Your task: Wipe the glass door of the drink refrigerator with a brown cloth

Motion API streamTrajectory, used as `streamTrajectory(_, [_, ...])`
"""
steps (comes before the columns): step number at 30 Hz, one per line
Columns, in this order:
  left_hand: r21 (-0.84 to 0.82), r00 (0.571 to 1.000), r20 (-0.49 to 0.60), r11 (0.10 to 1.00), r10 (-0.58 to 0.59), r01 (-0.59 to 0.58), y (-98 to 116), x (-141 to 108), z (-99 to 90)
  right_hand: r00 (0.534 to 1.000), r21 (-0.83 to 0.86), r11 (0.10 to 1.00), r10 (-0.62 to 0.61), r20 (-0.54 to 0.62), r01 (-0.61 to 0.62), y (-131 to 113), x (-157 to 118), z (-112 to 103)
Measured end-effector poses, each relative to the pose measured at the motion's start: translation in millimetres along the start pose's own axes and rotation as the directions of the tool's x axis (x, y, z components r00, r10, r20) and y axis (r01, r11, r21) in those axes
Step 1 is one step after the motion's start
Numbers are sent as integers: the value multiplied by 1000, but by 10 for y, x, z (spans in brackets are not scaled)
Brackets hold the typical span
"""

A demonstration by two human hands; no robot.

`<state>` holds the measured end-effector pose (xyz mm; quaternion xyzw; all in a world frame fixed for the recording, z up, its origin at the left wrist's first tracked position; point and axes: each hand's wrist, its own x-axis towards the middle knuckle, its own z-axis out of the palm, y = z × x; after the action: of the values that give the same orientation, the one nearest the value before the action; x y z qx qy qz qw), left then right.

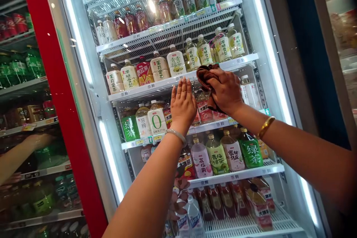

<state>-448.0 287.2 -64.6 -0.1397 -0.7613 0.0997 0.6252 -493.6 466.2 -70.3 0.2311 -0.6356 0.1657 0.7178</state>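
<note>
My left hand [183, 104] lies flat with its fingers stretched upward, apparently on the glass door of a lit drinks cooler. A pale bangle [177, 136] circles that wrist. To its right, my right hand [228, 91] grips a bunched brown cloth [205, 76] and presses it towards the glass, in front of the middle shelves. A gold bangle [266, 127] is on the right wrist. Behind the glass stand rows of bottled drinks, among them a white-labelled bottle [176, 59] just above my left fingertips and a green-labelled bottle [252, 149] lower right.
White shelves [131, 93] with price strips cross the cooler, between bright vertical light strips [74, 26]. On the left, a red frame [60, 93] borders another cooler with green bottles [35, 61] and red cans [20, 22]. A dark panel [312, 44] stands at the right.
</note>
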Motion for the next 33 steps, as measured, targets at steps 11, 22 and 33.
streamTrajectory(11, [13,991,52,992,121,-122,-234,-39,-121,993,18,994,-112,48,111,-311,196,120])
streamTrajectory(22, [31,999,15,999,-44,44,-466,-114,-194,945,72,951,-306,111,300,-451,276,190])
streamTrajectory(33, [29,1000,-11,999,-26,27,-523,-129,-186,936,19,943,-333,112,333,-660,229,249])
